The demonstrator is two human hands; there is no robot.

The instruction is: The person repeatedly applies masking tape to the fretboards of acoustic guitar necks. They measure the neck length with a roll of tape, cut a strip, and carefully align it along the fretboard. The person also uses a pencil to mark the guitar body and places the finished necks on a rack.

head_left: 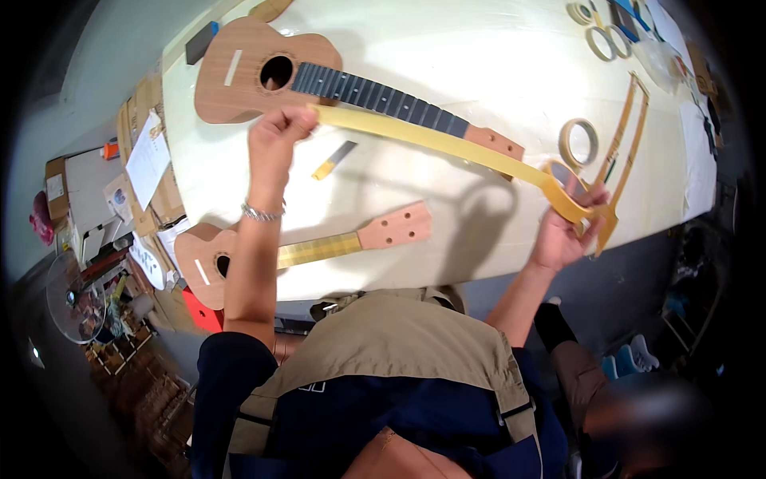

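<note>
A long strip of yellow masking tape [423, 137] stretches between my two hands. My left hand [279, 136] pinches its free end near the body of a ukulele [239, 72]. At the other end my right hand [566, 227] grips the tape roll [565, 191]. The strip runs just alongside the dark fretboard [379, 97], over part of the headstock; whether it touches cannot be made out. Below my left forearm lies a second, smaller ukulele [209, 254], its fretboard [319, 250] covered in yellow tape. A small blade-like tool with a yellow end [333, 161] lies between the instruments.
Another tape roll [578, 142] and a wooden bow-shaped frame [626, 160] lie at the right on the white table [447, 48]. More tape rolls [600, 43] sit at the far right. Cardboard and papers [148, 160] are at the left. Another person [586, 375] is at lower right.
</note>
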